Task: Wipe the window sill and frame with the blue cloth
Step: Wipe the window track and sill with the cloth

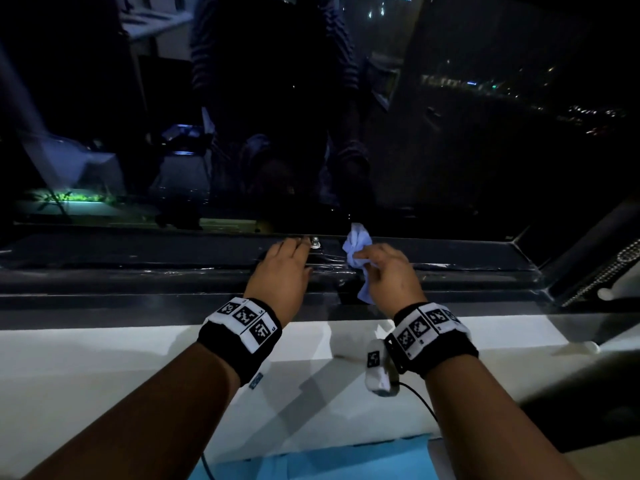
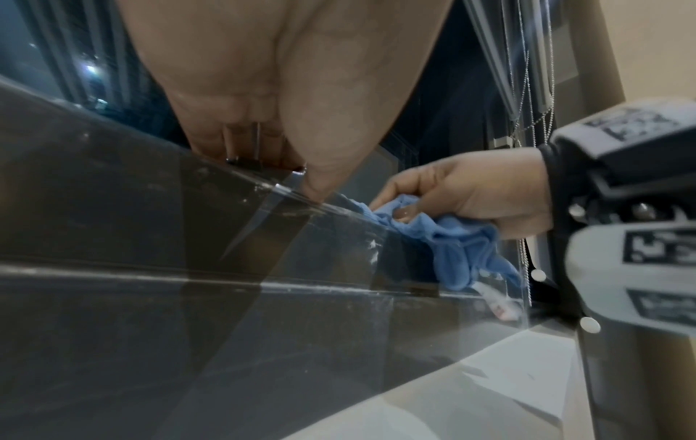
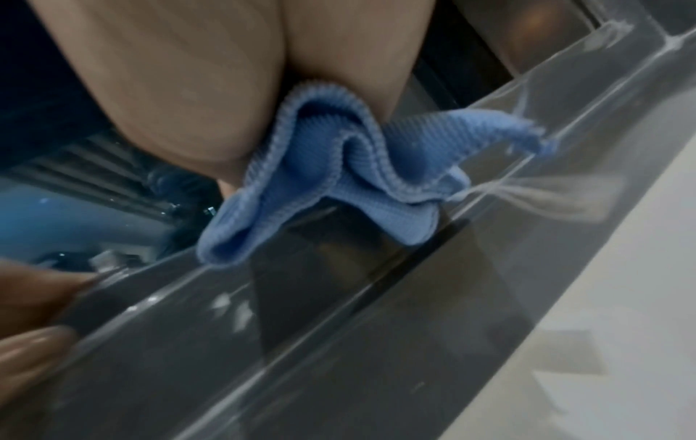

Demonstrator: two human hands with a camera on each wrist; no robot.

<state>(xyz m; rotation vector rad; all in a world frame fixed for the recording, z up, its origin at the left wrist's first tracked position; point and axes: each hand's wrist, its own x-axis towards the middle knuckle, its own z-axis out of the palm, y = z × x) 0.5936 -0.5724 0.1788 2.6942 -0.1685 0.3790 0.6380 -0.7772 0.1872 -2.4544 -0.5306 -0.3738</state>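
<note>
The blue cloth [image 1: 358, 252] is bunched in my right hand [image 1: 388, 271], which grips it over the dark window frame [image 1: 138, 271]; a fold hangs down toward the frame's lower step. In the right wrist view the cloth [image 3: 339, 178] hangs between thumb and fingers onto the frame [image 3: 339, 327]. My left hand [image 1: 284, 268] lies flat on the frame just left of the cloth, fingers straight, tips near a small metal bolt [image 1: 315, 242]. The left wrist view shows the left hand [image 2: 263, 119] pressing on the frame edge and the right hand [image 2: 471, 193] holding the cloth [image 2: 459, 244]. The white sill [image 1: 104, 375] runs below.
Dark window glass [image 1: 311, 116] with reflections rises behind the frame. A beaded blind chain [image 1: 602, 275] hangs at the right corner. A blue sheet [image 1: 311, 459] lies at the sill's near edge. A cable [image 1: 422, 403] dangles from my right wrist band.
</note>
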